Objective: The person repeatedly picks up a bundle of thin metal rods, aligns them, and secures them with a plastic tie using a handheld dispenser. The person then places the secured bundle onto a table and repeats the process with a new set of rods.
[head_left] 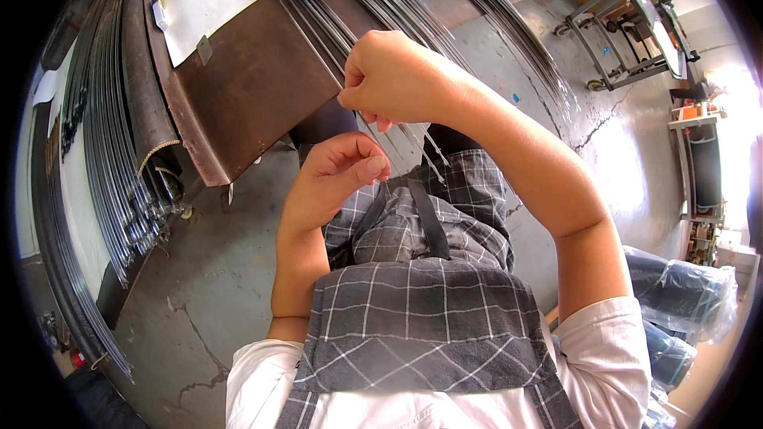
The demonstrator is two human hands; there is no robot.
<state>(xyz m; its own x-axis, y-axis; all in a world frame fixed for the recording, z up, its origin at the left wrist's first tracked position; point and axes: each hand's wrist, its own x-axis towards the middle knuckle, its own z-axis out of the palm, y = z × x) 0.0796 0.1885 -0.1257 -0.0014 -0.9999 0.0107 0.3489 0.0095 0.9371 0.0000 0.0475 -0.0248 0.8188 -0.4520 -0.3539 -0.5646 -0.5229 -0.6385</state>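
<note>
My right hand [397, 75] is closed, its fingers curled down above the near end of a bundle of thin dark rods [306, 4]. Whatever sits between those fingertips is too small to make out. Just below and to the left, my left hand [338, 175] has its fingers curled in toward the thumb, and what it pinches, if anything, is hidden. Pale tips of several rods [433, 163] stick out past my hands, over my checked apron [429, 294]. The bundle rests across a brown metal table [254, 71] whose edge curves down.
More rod bundles lie on the table to the right [509, 24] and on a rack at the left [111, 135]. A white sheet [207, 0] covers part of the table. A wheeled cart [620, 24] stands far right. Plastic-wrapped dark rolls [675, 286] are at the right.
</note>
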